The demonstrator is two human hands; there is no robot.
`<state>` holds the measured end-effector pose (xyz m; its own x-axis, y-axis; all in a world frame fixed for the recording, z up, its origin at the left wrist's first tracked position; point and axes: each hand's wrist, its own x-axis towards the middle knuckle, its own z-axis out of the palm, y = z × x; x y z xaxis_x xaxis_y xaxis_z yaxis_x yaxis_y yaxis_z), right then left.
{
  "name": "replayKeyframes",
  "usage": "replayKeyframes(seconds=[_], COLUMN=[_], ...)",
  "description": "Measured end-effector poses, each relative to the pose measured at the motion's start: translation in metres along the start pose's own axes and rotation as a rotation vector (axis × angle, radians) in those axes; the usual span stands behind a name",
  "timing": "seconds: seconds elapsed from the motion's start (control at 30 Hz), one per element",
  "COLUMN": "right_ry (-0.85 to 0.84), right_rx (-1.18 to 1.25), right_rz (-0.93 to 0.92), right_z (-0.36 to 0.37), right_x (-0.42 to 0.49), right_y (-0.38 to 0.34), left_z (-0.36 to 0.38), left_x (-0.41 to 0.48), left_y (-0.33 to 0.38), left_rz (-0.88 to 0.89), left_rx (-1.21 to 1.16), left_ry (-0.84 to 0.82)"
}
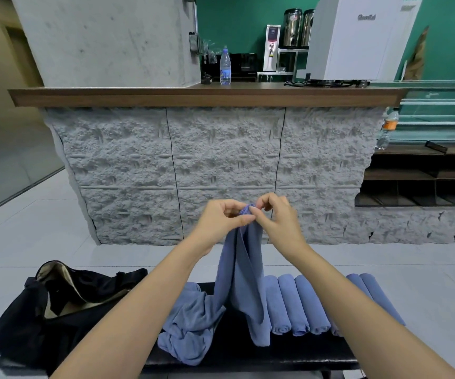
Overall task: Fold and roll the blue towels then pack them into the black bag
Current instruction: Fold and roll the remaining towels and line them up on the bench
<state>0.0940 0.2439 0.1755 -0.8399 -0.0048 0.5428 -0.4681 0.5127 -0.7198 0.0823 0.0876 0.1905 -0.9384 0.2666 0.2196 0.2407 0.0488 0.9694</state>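
My left hand [222, 220] and my right hand [275, 217] both pinch the top edge of one blue towel [244, 280], which hangs down in front of me to the black bench [237, 359]. A loose heap of blue towels [188, 326] lies on the bench under my left forearm. Several rolled blue towels [300, 305] lie side by side to the right, partly hidden by my right forearm. The black bag [57, 310] sits at the bench's left end with its mouth open, showing a tan lining.
A stone-faced counter [193, 173] with a wooden top stands across the tiled floor ahead. On it are a water bottle [225, 67] and appliances. Dark shelves [426, 176] with another bottle are at the right.
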Motion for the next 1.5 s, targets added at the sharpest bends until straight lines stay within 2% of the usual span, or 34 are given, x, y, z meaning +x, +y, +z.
replayKeyframes(seconds=[0.1, 0.2, 0.37, 0.47, 0.6, 0.73, 0.8, 0.87, 1.0, 1.03, 1.13, 1.17, 1.27, 1.37, 1.5], right_ry=[-0.124, -0.282, -0.526, -0.664, -0.769, -0.823, -0.749, -0.595, -0.457, -0.39, -0.016, -0.007, -0.117, -0.092, -0.065], right_rx=[0.272, 0.284, -0.107, -0.259, -0.362, -0.682, -0.813, -0.898, -0.843, -0.762, -0.419, -0.419, -0.53, -0.391, -0.183], right_rz=[0.068, 0.129, 0.099, 0.014, -0.092, -0.293, -0.393, -0.429, -0.123, -0.056, -0.005, 0.052, 0.231, 0.31, 0.326], right_z=[-0.004, -0.011, -0.024, -0.027, -0.019, -0.027, -0.039, -0.051, -0.072, -0.074, -0.081, -0.083, -0.086, -0.086, -0.088], right_x=[-0.005, -0.014, -0.034, -0.052, -0.066, -0.071, -0.07, -0.064, -0.031, -0.024, -0.009, -0.004, -0.003, 0.0, -0.001], right_y=[0.006, 0.018, 0.062, 0.074, 0.072, 0.08, 0.096, 0.107, 0.099, 0.092, 0.084, 0.083, 0.092, 0.091, 0.084], left_z=[-0.007, -0.02, -0.06, -0.082, -0.089, -0.105, -0.117, -0.125, -0.131, -0.133, -0.138, -0.139, -0.138, -0.138, -0.139], left_x=[0.007, 0.014, 0.018, 0.018, 0.017, 0.019, 0.018, 0.015, 0.007, 0.006, 0.001, -0.001, -0.003, -0.003, -0.009], left_y=[0.001, 0.001, -0.004, -0.009, -0.024, -0.036, -0.041, -0.05, -0.065, -0.066, -0.064, -0.063, -0.072, -0.074, -0.073], left_rz=[0.04, 0.043, 0.04, 0.008, -0.003, -0.028, -0.04, -0.055, -0.113, -0.114, -0.073, -0.061, -0.081, -0.104, -0.113], left_rx=[0.055, 0.047, -0.008, -0.047, -0.028, -0.099, -0.076, -0.036, -0.031, -0.034, -0.061, -0.041, 0.065, 0.039, 0.0], left_ry=[0.084, 0.142, 0.307, 0.36, 0.367, 0.463, 0.531, 0.566, 0.578, 0.584, 0.56, 0.536, 0.487, 0.488, 0.44])
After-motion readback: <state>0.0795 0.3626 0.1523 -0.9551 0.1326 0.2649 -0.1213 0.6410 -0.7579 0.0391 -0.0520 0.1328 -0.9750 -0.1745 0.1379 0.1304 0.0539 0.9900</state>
